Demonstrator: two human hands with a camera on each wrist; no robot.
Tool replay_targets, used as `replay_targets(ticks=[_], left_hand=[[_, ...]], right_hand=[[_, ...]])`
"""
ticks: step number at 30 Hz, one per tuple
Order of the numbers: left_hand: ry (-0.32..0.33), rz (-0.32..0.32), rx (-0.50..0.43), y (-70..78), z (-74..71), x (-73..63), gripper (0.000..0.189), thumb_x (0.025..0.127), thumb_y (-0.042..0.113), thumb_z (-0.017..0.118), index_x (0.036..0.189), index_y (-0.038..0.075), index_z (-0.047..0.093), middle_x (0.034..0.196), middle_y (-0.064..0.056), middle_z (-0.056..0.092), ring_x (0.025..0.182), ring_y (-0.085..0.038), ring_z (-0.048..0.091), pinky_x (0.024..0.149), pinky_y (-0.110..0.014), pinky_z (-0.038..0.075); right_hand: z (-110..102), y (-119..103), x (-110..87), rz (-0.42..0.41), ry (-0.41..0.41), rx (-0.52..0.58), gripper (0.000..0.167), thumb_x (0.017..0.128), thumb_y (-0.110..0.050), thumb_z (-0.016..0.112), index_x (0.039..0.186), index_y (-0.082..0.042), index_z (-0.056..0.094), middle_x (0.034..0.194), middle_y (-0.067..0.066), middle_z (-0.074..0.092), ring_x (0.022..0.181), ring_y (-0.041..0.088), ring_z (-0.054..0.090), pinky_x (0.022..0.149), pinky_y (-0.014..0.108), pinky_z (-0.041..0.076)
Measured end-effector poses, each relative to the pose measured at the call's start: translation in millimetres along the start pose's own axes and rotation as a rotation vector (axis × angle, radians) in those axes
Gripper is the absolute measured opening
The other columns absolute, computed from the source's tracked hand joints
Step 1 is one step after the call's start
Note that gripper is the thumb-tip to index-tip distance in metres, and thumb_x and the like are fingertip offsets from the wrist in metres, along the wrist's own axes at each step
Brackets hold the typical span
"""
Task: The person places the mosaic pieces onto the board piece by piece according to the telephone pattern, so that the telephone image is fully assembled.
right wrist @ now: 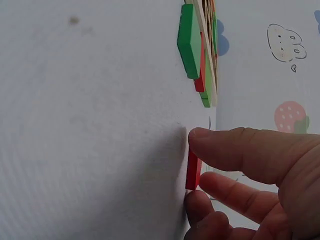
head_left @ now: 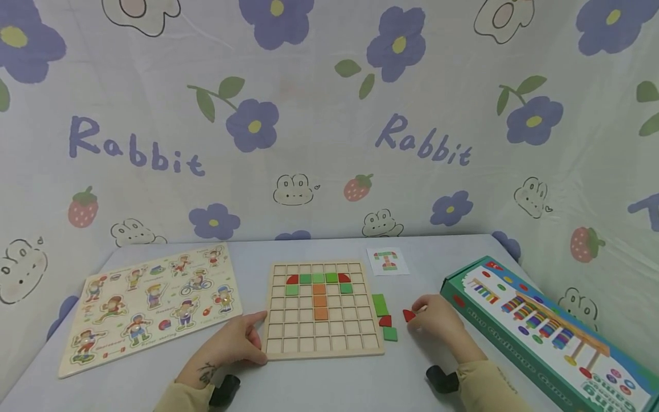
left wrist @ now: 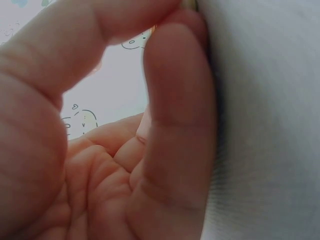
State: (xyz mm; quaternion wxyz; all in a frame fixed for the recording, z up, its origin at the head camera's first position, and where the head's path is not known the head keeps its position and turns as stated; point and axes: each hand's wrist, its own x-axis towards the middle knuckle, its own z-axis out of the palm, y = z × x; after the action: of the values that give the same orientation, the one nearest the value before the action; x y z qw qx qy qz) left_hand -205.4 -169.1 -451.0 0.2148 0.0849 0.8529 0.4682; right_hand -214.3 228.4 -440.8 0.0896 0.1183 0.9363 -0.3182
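Note:
A wooden grid board [head_left: 288, 346] lies flat in the middle, with red corner pieces, several green squares and a column of orange squares [head_left: 320, 301] set in its cells. My left hand [head_left: 229, 343] rests at the board's left side, index fingertip and thumb touching its edge. Beyond the board's right edge, my right hand [head_left: 440, 320] pinches a small red tile [right wrist: 193, 170] with a rounded side, low over the table. Between this hand and the board lie a light green rectangle [head_left: 380, 305], another red tile [head_left: 385, 321] and a green square [head_left: 390, 334].
Behind the board's right corner lies a white card [head_left: 401, 266] printed with a coloured pattern. A wooden picture puzzle [head_left: 170, 309] with sports figures takes up the left. A green game box [head_left: 540, 337] stands angled at the right. A patterned cloth [head_left: 319, 143] hangs behind the table.

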Motion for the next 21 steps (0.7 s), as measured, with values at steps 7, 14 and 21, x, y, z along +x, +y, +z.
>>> replay_targets(ticks=[7, 14, 21], left_hand=[[-0.006, 0.007, -0.008, -0.8, -0.9, 0.2, 0.093, 0.059, -0.001, 0.079, 0.14, -0.006, 0.033, 0.064, -0.003, 0.056, 0.053, -0.011, 0.048, 0.051, -0.025, 0.039], [-0.004, 0.011, -0.007, -1.6, -0.4, 1.3, 0.093, 0.059, -0.001, 0.079, 0.139, -0.005, 0.033, 0.064, -0.003, 0.055, 0.053, -0.011, 0.048, 0.051, -0.025, 0.039], [0.001, 0.023, -0.005, -2.3, -0.2, 0.7, 0.094, 0.059, -0.001, 0.08, 0.139, -0.006, 0.033, 0.064, -0.003, 0.055, 0.053, -0.011, 0.048, 0.05, -0.025, 0.04]], right_hand=[[4.0, -3.4, -0.2, -0.028, 0.01, -0.009, 0.027, 0.071, -0.011, 0.075, 0.095, -0.003, 0.066, 0.093, 0.012, 0.059, 0.08, 0.024, 0.052, 0.065, 0.033, 0.047], [4.5, -9.0, -0.5, -0.016, 0.033, -0.006, 0.025, 0.075, -0.017, 0.071, 0.094, -0.003, 0.063, 0.086, 0.009, 0.058, 0.077, 0.022, 0.051, 0.06, 0.029, 0.044], [14.1, -41.6, 0.2, -0.104, 0.123, 0.184, 0.023, 0.077, -0.018, 0.068, 0.093, -0.004, 0.059, 0.08, 0.009, 0.056, 0.067, 0.018, 0.05, 0.054, 0.027, 0.041]])
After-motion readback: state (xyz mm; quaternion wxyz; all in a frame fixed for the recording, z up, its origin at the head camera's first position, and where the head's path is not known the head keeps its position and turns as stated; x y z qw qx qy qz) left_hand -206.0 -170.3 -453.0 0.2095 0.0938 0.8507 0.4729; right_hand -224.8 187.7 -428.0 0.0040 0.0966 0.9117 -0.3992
